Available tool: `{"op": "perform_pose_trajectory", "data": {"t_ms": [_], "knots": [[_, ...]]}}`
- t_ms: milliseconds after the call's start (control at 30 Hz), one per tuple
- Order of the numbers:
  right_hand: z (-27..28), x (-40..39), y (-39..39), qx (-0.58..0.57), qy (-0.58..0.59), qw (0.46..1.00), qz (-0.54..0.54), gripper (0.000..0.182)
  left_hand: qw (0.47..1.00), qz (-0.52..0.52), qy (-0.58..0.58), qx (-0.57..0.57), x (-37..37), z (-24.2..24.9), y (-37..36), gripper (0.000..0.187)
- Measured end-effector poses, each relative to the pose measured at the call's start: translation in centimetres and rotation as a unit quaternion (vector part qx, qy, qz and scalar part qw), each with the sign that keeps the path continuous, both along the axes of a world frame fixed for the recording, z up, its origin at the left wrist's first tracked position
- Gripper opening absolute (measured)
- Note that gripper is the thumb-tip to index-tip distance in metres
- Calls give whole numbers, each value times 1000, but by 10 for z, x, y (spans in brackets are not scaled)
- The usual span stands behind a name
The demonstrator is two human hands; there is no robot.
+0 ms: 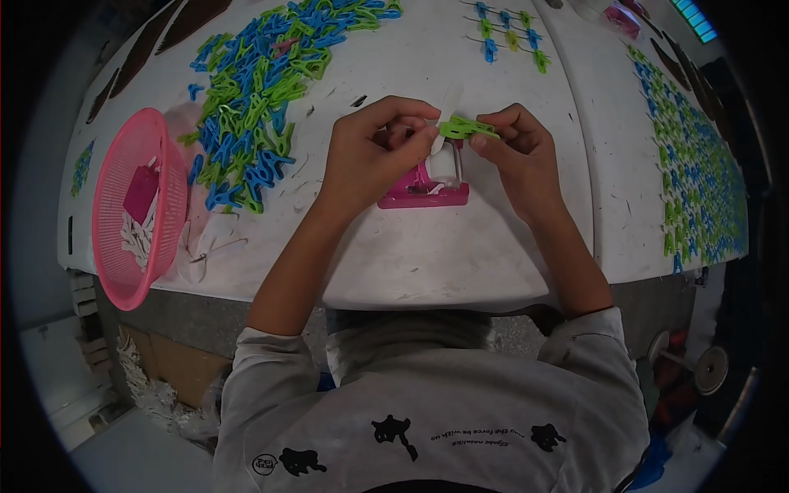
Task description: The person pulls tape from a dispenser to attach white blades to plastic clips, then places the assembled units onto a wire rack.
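Observation:
Above a pink tape dispenser (423, 199) with a pale roll in it, my two hands meet around a green clothespin (462, 126). My right hand (522, 156) pinches the clothespin at its right end; it may be more than one clip stacked together. The fingers of my left hand (374, 144) are closed on a thin whitish strip (437, 143) at the clothespin's left end. A faint translucent piece sticks up just behind the fingertips. The exact contact between strip and clothespin is too small to make out.
A large heap of blue and green clothespins (255, 99) lies to the left. The pink basket (168, 197) at the left edge holds white strips and a pink object. Small rows of clips (509, 37) lie at the back, and many more clips (699, 181) in rows at right.

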State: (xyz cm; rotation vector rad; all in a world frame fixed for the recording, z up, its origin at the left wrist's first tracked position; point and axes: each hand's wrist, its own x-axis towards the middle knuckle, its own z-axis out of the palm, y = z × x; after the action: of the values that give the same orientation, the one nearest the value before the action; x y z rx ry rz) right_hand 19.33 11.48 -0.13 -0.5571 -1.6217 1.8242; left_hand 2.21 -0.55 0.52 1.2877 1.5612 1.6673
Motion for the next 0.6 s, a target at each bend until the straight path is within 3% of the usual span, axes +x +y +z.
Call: {"op": "perform_pose_trajectory", "data": {"t_ms": [600], "knots": [[1,-1,-1,-39,0,999,-7,23,1000,-11,16,9,0,-1,1,21]]}}
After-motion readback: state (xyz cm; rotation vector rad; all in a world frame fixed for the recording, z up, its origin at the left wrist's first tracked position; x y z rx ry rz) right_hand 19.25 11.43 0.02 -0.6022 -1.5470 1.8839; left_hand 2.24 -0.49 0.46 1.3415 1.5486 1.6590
